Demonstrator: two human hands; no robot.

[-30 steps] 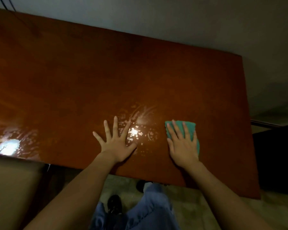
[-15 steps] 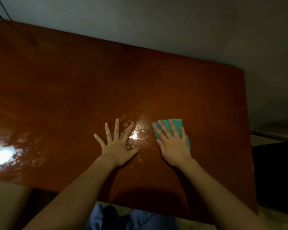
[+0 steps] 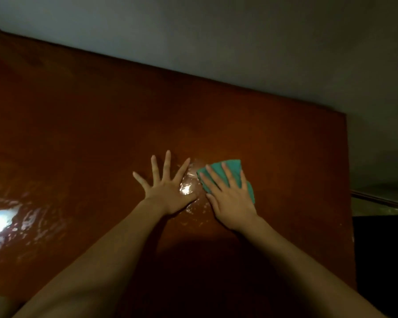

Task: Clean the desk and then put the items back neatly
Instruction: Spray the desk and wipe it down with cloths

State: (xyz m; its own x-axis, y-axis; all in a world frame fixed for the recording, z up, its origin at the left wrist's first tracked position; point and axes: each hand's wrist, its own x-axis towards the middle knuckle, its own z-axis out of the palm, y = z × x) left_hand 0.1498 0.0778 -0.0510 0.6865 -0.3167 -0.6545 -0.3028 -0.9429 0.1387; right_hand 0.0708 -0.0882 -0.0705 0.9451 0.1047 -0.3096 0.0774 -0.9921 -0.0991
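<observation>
Wet, shiny desk [image 3: 101, 115] held the flat left hand [image 3: 168, 191], while the flat right hand [image 3: 230, 200] pressed a green cloth [image 3: 228, 168] that might slip.

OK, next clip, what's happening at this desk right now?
A person is wiping a reddish-brown desk. The right hand presses a green cloth flat on the surface with straight fingers. The left hand rests beside it, fingers spread on the wood. Wet, shiny streaks show between the hands. No items are visible on the desk, so putting things back is not yet done.
</observation>
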